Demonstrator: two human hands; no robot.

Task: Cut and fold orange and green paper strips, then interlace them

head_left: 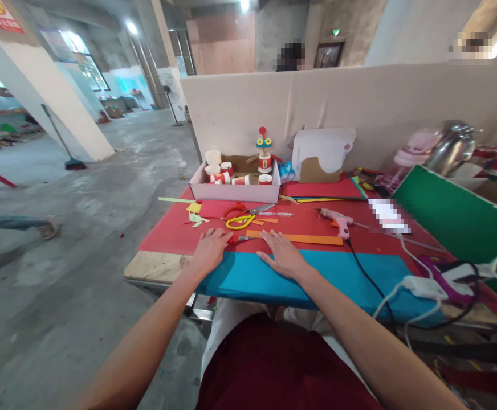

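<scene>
My left hand (211, 249) rests palm down at the left end of an orange paper strip (312, 239), fingers slightly bent. Right beside its fingertips lies a slim tool with a red part and a grey tip (243, 238); its exact kind and whether the hand touches it are unclear. My right hand (283, 253) lies flat over the strip, fingers stretched out. Beneath both is a blue sheet (334, 273) along the table's front. Just beyond the hands are scissors (248, 215) with red and yellow handles. A pink glue gun (337, 221) lies to the right.
A white box (235, 192) with paper cups stands behind, a cup figure (264, 159) at its right. Paper scraps (195, 215) lie left. A green board (457, 216), power strip (428, 287) and cables occupy the right. A pale partition (240, 108) closes the back.
</scene>
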